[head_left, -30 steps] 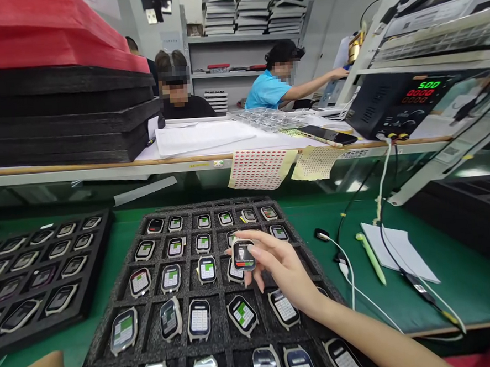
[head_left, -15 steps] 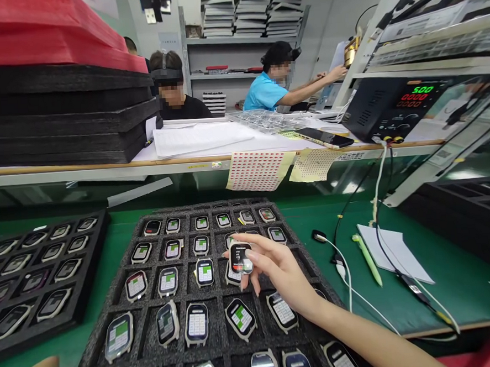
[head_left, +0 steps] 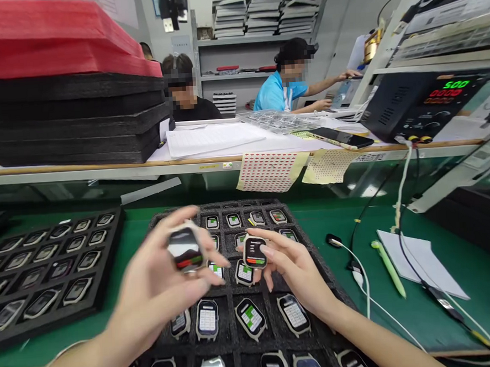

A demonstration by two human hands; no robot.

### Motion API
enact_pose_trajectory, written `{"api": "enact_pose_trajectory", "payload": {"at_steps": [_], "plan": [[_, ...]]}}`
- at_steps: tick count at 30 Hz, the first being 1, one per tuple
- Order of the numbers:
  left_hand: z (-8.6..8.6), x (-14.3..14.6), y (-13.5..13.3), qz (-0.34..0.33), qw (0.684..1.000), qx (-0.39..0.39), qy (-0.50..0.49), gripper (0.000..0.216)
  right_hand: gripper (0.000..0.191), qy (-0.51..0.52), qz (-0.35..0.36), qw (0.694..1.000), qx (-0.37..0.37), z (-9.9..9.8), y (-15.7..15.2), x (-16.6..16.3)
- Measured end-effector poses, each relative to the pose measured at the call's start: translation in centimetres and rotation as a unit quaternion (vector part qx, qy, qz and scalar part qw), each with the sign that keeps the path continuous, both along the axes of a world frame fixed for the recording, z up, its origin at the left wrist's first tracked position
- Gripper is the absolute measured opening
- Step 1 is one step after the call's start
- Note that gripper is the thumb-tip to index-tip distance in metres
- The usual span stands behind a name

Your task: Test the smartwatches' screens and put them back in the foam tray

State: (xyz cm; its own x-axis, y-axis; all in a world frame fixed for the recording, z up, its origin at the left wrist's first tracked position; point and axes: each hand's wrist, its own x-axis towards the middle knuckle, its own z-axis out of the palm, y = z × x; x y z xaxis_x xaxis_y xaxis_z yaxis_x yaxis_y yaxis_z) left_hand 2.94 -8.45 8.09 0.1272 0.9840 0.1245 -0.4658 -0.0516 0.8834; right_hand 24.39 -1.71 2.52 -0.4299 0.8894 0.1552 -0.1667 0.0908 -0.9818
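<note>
Over the black foam tray (head_left: 229, 295), my right hand (head_left: 293, 263) pinches a smartwatch (head_left: 255, 252) without a strap. Its lit screen is dark, with white text and a red and green strip at the bottom. My left hand (head_left: 155, 283), smeared by motion, has its fingers around another strapless smartwatch (head_left: 185, 248). That screen is dark and shiny with a red and green strip low down. Beneath both hands, several watches lie in the tray's compartments, many showing white and green grids, such as one watch (head_left: 250, 319) in the middle. My left hand hides part of the tray.
A second tray of watches (head_left: 59, 272) is at the left. On the right lie a green pen (head_left: 389, 269), white paper (head_left: 424, 266) and cables (head_left: 365, 287). The shelf above carries stacked black foam (head_left: 71, 122), a phone (head_left: 342, 137) and a power supply (head_left: 427, 106). Two people sit beyond.
My left hand has come in from the lower left, now with a smartwatch in it. My right hand still grips its watch over the tray. The view has shifted slightly left.
</note>
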Motion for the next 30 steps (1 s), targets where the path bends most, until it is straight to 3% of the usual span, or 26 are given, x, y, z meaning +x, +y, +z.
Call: {"api": "enact_pose_trajectory", "payload": {"at_steps": [4,8,15,23,30], "plan": [[-2.5,1.4,2.1,-0.043,0.997,-0.042,0.038,0.052,0.036,0.014,-0.017,1.0,-0.006,0.2,0.4,0.1],[-4.3,1.8,3.0,-0.037,0.998,-0.005,0.058,0.056,0.037,0.013,-0.017,1.0,-0.015,0.2,0.5,0.1],[-4.8,1.3,2.9,-0.063,0.998,0.011,0.025,0.054,0.034,0.013,-0.018,1.0,-0.022,0.2,0.3,0.2],[-4.9,1.0,3.2,-0.034,0.999,-0.002,0.035,0.049,0.036,0.004,0.018,1.0,-0.013,0.4,0.0,0.4],[-5.1,1.1,3.0,-0.034,0.999,0.021,0.028,0.065,0.047,0.001,0.033,0.999,-0.007,0.5,-0.4,0.1]]}}
